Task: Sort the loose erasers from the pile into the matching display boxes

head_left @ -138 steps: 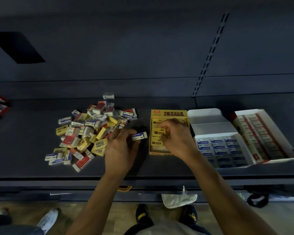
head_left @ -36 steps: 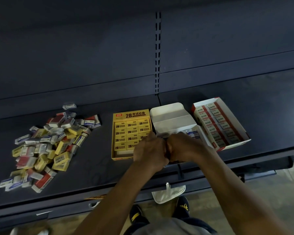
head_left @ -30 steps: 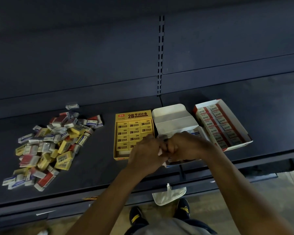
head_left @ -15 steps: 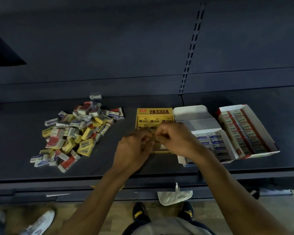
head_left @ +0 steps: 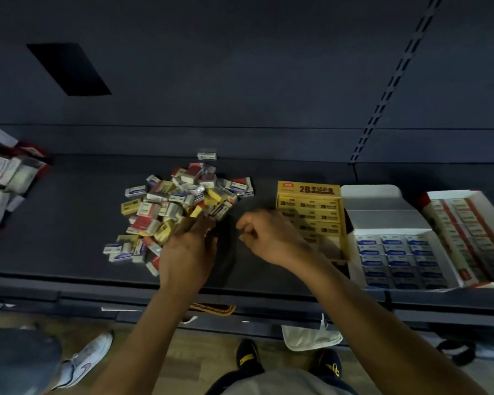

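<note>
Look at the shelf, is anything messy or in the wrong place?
Yes. The eraser pile is a jumble of yellow, red and blue ones lying every which way, while the yellow box and the white box hold tidy rows. One stray eraser sits alone behind the pile.

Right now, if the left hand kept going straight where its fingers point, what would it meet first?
The pile of loose erasers: fingertips of the left hand seem to reach its near edge, at a yellow eraser, though depth is unclear.
</note>
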Demonstrator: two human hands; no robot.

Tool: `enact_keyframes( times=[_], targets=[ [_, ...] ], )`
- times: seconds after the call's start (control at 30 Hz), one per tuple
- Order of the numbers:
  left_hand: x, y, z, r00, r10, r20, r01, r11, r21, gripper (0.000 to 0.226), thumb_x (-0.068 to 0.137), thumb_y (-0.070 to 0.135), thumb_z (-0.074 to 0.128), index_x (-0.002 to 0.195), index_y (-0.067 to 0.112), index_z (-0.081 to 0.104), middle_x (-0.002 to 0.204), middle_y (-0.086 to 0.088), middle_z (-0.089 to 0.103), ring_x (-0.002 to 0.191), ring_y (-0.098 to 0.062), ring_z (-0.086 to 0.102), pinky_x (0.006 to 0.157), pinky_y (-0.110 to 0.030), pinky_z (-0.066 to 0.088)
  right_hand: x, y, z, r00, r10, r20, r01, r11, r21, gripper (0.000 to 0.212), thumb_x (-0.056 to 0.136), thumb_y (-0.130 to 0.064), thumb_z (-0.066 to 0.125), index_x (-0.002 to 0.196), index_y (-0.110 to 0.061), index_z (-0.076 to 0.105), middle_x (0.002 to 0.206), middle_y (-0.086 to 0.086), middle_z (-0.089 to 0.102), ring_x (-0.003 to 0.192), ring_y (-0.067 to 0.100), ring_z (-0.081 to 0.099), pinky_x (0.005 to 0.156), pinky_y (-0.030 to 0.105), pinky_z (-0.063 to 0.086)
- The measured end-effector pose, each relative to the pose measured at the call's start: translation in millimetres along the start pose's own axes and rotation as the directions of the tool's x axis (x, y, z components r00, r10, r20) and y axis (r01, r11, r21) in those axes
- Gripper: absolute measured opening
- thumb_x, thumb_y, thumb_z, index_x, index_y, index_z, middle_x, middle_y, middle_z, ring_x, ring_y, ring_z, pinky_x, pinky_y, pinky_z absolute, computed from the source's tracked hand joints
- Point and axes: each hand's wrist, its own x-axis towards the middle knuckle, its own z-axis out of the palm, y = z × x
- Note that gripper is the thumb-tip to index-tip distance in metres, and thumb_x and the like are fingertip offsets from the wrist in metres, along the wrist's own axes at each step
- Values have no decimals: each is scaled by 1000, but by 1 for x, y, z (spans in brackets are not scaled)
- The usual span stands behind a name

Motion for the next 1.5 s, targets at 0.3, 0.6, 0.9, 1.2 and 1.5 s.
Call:
enact_keyframes(
  times=[0.3,0.6,0.9,1.2,1.5],
  targets=[
    [-2,-28,-10,999,-42,-27,46,986,163,20,73,12,76,91,8,70,79,-13,68,64,-32,65,46,-32,48,48,-35,22,992,-79,-103,88,992,91,36,90,-24,59,126,-23,55,123,2,58,108,18,56,90,30,46],
    [1,-39,-12,999,38,10,-39,988,147,23,73,14,75,94,8,66,76,-11,69,61,-28,65,44,-30,50,66,-38,40,979,-37,-202,64,990,128,15,84,-26,67,97,-18,66,100,0,64,91,12,60,80,31,50],
    [9,-39,-15,988,72,137,-97,978,186,23,65,14,81,85,14,70,88,-7,66,61,-26,64,43,-26,44,55,-31,39,997,49,-65,-35,977,208,27,79,-10,71,103,-18,60,106,-2,63,97,12,60,85,27,51],
    [11,-33,-8,992,29,122,-37,997,61,31,69,15,77,98,17,66,98,-7,66,74,-26,67,55,-30,50,36,-17,30,986,32,-161,0,981,196,44,77,7,63,111,-21,57,109,-5,59,99,3,52,86,22,48],
    [14,-3,-5,996,74,52,-64,983,-171,35,70,13,79,102,15,67,93,-6,66,79,-22,64,66,-27,49,3,10,2,963,66,-261,-21,985,172,47,75,10,60,112,-20,59,109,-4,59,102,8,56,91,31,49]
  ],
)
